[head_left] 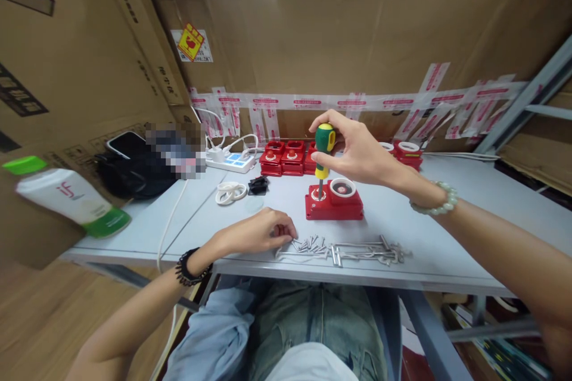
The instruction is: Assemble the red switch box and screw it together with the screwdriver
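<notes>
My right hand is wrapped round a green and yellow screwdriver, held upright. Its shaft reaches down to the white ring area on the left part of a red housing. A larger white ring sits on the housing's right part. My left hand rests on the table with curled fingers, at the left edge of a pile of small screws. Whether a screw is between its fingertips is hidden. Right of the screws lie several metal rods.
Several red housings stand in a row behind, by a white power strip. White rings and black parts lie left of centre. A bottle and a phone are at far left. Cardboard walls the back.
</notes>
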Available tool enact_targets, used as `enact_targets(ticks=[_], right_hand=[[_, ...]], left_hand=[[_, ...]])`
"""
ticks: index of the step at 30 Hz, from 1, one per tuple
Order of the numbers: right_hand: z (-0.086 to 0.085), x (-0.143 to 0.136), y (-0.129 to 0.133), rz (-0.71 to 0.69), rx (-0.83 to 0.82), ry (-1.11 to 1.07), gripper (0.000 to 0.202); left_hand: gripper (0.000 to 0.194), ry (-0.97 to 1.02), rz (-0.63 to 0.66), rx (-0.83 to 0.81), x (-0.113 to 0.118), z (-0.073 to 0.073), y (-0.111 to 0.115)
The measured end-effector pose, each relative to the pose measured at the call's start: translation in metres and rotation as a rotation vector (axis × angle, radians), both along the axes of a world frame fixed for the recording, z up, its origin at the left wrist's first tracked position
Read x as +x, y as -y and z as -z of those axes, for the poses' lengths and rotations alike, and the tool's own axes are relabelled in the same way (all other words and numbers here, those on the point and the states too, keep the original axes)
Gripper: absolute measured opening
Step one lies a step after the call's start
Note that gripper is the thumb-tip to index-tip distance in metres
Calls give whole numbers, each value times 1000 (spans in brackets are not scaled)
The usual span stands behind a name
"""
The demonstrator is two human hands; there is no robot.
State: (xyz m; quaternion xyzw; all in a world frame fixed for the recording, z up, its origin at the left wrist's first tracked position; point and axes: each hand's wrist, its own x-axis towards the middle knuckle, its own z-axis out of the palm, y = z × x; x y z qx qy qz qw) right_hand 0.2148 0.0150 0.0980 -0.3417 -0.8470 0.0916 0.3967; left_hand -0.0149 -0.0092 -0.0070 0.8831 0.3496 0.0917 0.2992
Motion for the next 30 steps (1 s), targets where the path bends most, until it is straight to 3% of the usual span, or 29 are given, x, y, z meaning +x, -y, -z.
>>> enact_targets(ticks=[9,14,30], right_hand=[[2,0,-1,-15,-12,-2,29],[5,-1,-1,-23,-28,-8,28],[13,-5,-4,-2,-59,-1,28]], left_hand=[[20,-23,5,2,0,-6,5],[47,-33,31,42,-9,-2,11],[34,93,59,-124,-15,-2,10]])
